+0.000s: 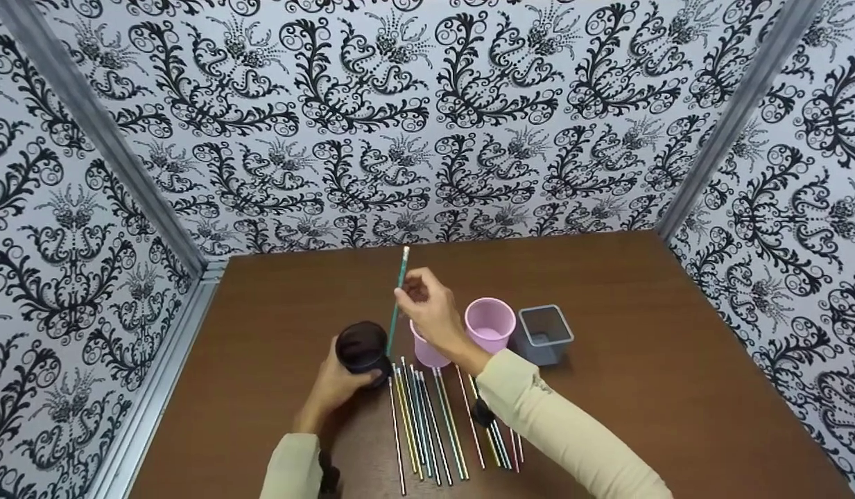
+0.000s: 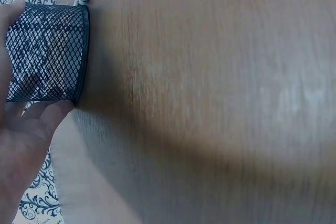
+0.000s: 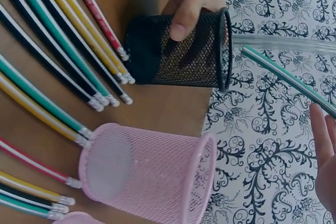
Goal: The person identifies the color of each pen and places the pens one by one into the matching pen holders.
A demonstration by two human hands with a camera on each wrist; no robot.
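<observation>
A black mesh pencil cup [image 1: 362, 344] stands on the table at the left, gripped around its side by my left hand [image 1: 338, 381]. Its mesh wall [image 2: 44, 51] shows between thumb and fingers in the left wrist view. My right hand [image 1: 430, 305] pinches a green striped pencil [image 1: 402, 274] held steeply, eraser end up. In the right wrist view the pencil's lower end [image 3: 254, 55] is just off the cup's rim, apart from it. Several striped pencils [image 1: 427, 423] lie in a loose row nearer to me, partly under the right forearm.
Two pink mesh cups stand right of the black one; one pink cup [image 1: 429, 352] is partly behind my right hand, the other pink cup [image 1: 490, 323] beside it. A grey square mesh holder [image 1: 543, 335] stands farther right. Patterned walls [image 1: 427, 138] enclose the brown table [image 1: 642, 388].
</observation>
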